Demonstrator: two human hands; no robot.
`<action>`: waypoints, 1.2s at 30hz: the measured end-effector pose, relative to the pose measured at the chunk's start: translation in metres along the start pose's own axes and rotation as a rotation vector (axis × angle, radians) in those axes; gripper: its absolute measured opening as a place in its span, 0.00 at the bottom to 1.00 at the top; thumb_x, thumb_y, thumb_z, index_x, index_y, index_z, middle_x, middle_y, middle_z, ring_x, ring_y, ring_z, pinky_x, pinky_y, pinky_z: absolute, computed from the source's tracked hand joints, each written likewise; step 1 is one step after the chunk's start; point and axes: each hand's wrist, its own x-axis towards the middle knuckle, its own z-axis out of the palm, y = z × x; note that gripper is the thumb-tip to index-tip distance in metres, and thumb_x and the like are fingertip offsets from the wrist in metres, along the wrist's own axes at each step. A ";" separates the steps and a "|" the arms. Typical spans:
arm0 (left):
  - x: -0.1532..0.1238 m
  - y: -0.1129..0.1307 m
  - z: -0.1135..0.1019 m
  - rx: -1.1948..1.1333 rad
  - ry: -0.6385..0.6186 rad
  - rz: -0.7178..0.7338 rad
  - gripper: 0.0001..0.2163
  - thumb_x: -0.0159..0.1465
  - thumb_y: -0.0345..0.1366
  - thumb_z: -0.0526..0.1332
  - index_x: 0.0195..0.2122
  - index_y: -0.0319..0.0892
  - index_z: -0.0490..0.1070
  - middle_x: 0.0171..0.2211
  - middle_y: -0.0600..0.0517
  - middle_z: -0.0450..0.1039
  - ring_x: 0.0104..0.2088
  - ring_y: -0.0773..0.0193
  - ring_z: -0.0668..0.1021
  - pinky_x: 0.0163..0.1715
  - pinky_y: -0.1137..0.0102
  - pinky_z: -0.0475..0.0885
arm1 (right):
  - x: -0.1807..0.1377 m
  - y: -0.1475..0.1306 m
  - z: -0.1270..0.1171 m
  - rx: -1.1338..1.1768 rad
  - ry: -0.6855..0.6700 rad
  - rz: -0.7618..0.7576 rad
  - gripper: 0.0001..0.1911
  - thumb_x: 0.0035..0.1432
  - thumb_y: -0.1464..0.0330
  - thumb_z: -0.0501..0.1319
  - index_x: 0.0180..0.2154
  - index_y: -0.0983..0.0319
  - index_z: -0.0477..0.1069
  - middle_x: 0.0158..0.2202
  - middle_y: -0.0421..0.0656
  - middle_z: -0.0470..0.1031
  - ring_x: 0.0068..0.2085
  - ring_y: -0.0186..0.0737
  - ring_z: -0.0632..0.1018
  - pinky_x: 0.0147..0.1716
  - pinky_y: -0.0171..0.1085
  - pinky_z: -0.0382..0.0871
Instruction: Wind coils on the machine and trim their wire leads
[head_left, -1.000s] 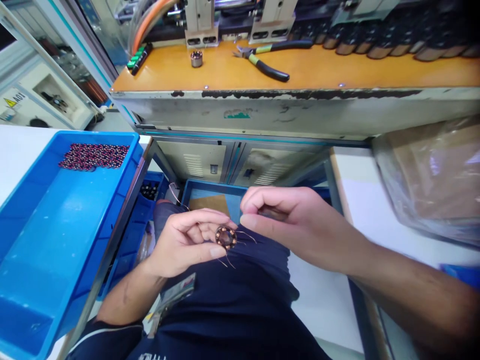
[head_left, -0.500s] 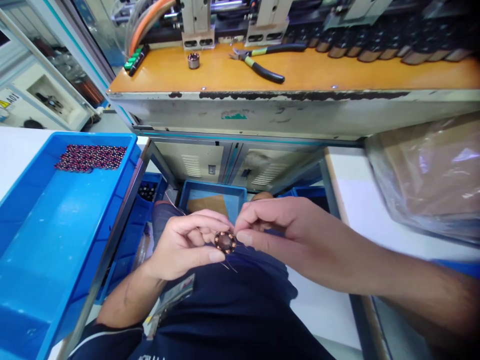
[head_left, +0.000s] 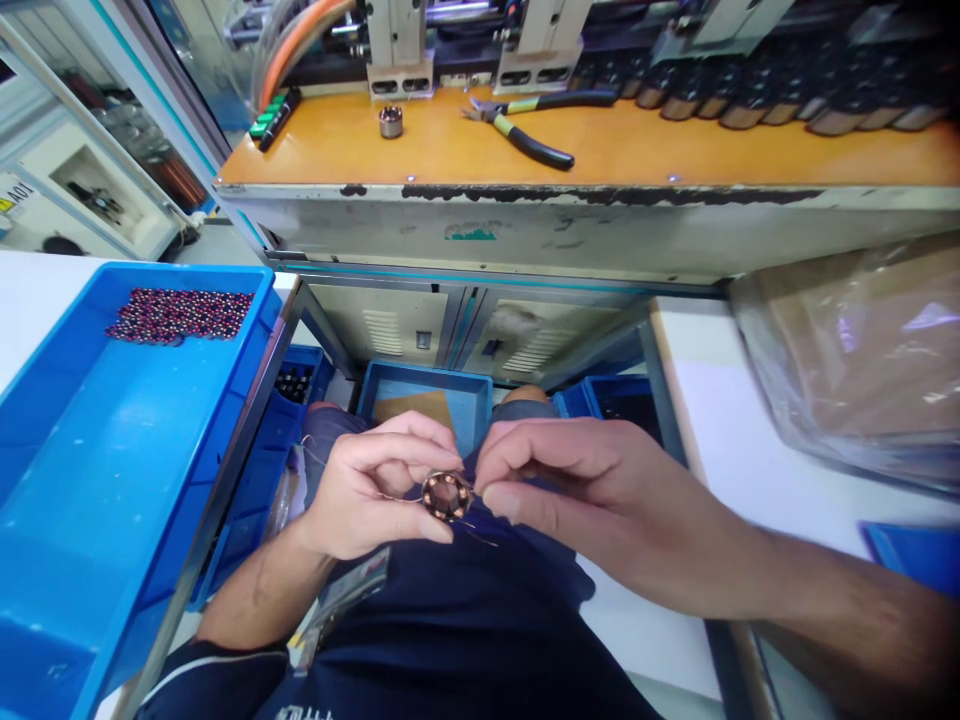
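Observation:
A small ring-shaped motor stator [head_left: 447, 514] with copper windings is held over my lap, its open face turned up toward me. My left hand [head_left: 367, 495] grips it at the rim between thumb and fingers. Thin wire ends stick out of the stator to the left and below right. Just right of it, my right hand [head_left: 577, 490] is closed in a pinch, thumb against forefinger, on a fine wire coming off the stator. The exact hold on the wire is partly hidden by the fingertips.
A blue bin [head_left: 97, 440] at left holds many small red-and-dark parts. On the orange machine ledge lie cutting pliers [head_left: 525, 135], another stator [head_left: 391, 122], markers [head_left: 277, 120] and rows of dark cylinders [head_left: 750, 100]. A plastic-wrapped box [head_left: 862, 350] sits at right.
My right hand has shifted slightly right and down, drawing a little away from the stator. The stator has tilted and its loose wires lie differently. My left hand still holds it.

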 end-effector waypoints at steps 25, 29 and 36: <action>0.004 0.003 0.006 -0.159 -0.012 -0.235 0.16 0.46 0.37 0.78 0.34 0.38 0.79 0.37 0.48 0.72 0.28 0.71 0.74 0.27 0.77 0.71 | 0.006 0.017 -0.007 -0.599 0.122 -0.706 0.02 0.65 0.72 0.63 0.40 0.63 0.73 0.36 0.43 0.79 0.38 0.35 0.79 0.39 0.36 0.76; 0.003 0.003 0.004 -0.140 -0.003 -0.223 0.16 0.46 0.35 0.78 0.35 0.38 0.80 0.37 0.48 0.72 0.27 0.72 0.73 0.27 0.77 0.71 | 0.005 0.016 -0.006 -0.589 0.130 -0.703 0.01 0.65 0.72 0.63 0.39 0.61 0.74 0.35 0.42 0.79 0.37 0.34 0.79 0.37 0.34 0.76; 0.002 -0.002 0.003 -0.048 0.002 -0.069 0.19 0.50 0.27 0.75 0.44 0.47 0.81 0.43 0.49 0.72 0.34 0.71 0.77 0.33 0.77 0.74 | -0.001 0.018 0.008 -0.519 0.275 -0.577 0.04 0.65 0.75 0.60 0.38 0.63 0.74 0.34 0.44 0.78 0.34 0.32 0.79 0.34 0.31 0.76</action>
